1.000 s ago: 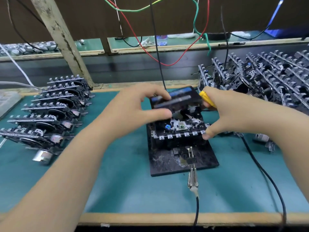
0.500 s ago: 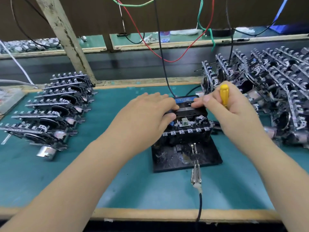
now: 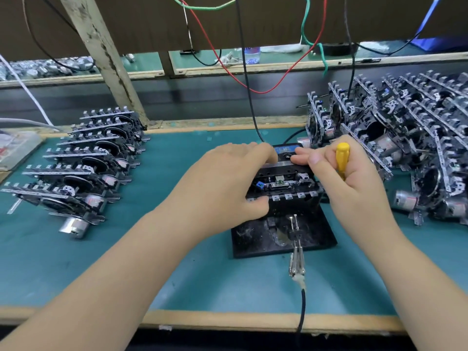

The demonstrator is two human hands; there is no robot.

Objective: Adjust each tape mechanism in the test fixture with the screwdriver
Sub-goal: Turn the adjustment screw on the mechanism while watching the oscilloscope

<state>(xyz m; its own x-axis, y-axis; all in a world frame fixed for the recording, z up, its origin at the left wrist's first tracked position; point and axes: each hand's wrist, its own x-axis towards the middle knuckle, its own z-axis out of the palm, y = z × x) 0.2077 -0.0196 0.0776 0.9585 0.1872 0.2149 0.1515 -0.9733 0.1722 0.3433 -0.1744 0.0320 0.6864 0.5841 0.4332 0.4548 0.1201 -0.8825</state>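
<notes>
In the head view the only lettering sits on the blue label of the cassette (image 3: pixel 285 151) lying on top of the tape mechanism (image 3: pixel 283 184) at the centre, and it is too blurred to read. The left hand (image 3: pixel 222 188) lies spread over the mechanism's left side, fingers nearly straight and pressing down on the cassette's top edge, thumb tucked against the front row of metal tabs; it grips nothing. The right hand (image 3: pixel 347 183) is curled round a yellow-handled screwdriver (image 3: pixel 342 159), held upright in the folded fingers with its tip hidden behind the hand, while the forefinger reaches out to touch the cassette's right end. The mechanism sits in the black test fixture (image 3: pixel 283 236), whose scuffed base plate extends toward 6 o'clock, where a metal clip on a black cable (image 3: pixel 296 264) lies partly on the plate and partly on the mat. At 9 o'clock a row of tape mechanisms (image 3: pixel 83 168) lies stacked edge over edge, each with a small silver motor; at 2 to 3 o'clock a larger, looser heap of tape mechanisms (image 3: pixel 395 138) crowds the bench just beside the right hand. The work surface is a teal bench mat (image 3: pixel 126 269) with a wooden front edge. At 12 o'clock red, green, black and blue wires (image 3: pixel 263 89) hang from a dark board, one black lead dropping behind the cassette, and a worn pale wooden post (image 3: pixel 106 59) slants down at 11 o'clock. A second teal shelf behind carries small metal parts.
</notes>
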